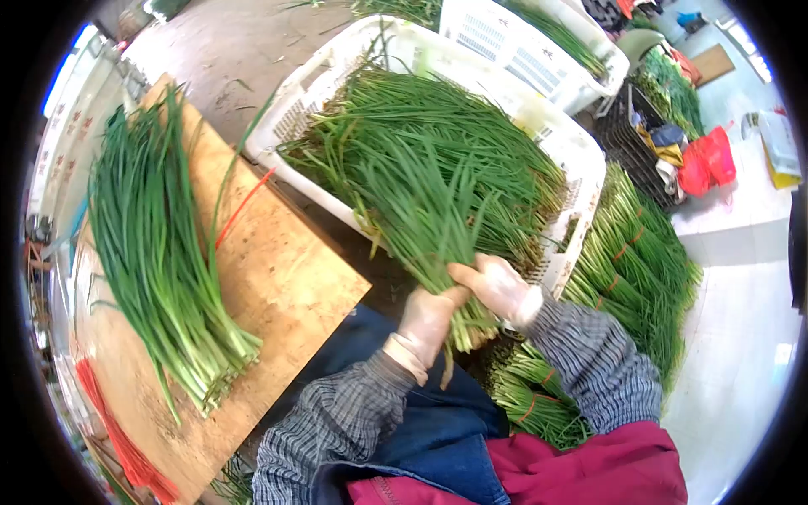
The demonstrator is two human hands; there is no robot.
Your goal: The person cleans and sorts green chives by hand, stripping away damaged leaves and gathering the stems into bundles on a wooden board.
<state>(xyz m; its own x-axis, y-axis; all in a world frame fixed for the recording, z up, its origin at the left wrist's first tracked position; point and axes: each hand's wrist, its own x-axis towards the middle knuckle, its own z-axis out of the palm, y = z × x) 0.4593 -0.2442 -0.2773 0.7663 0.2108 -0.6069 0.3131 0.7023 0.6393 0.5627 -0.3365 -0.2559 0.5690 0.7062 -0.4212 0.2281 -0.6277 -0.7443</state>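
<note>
Both my hands, in thin whitish gloves, grip one bunch of Chinese chives [425, 219] near its pale cut ends. My left hand [425, 324] wraps the stems from the left, and my right hand [497, 286] closes on them from the right. The green leaves point away from me over a white plastic crate [295, 181] filled with more loose chives [438, 118]. To the left, another bunch of chives [160, 244] lies untied on a wooden board [286, 278]. A single red tie [244, 206] rests beside it on the board.
A bundle of red ties [118, 429] lies along the board's near left side. Tied chive bunches [631, 252] are stacked right of the crate, with more [539, 396] beside my right forearm. Behind stand another white crate [505, 50], a black crate [635, 143] and a red plastic bag [707, 160].
</note>
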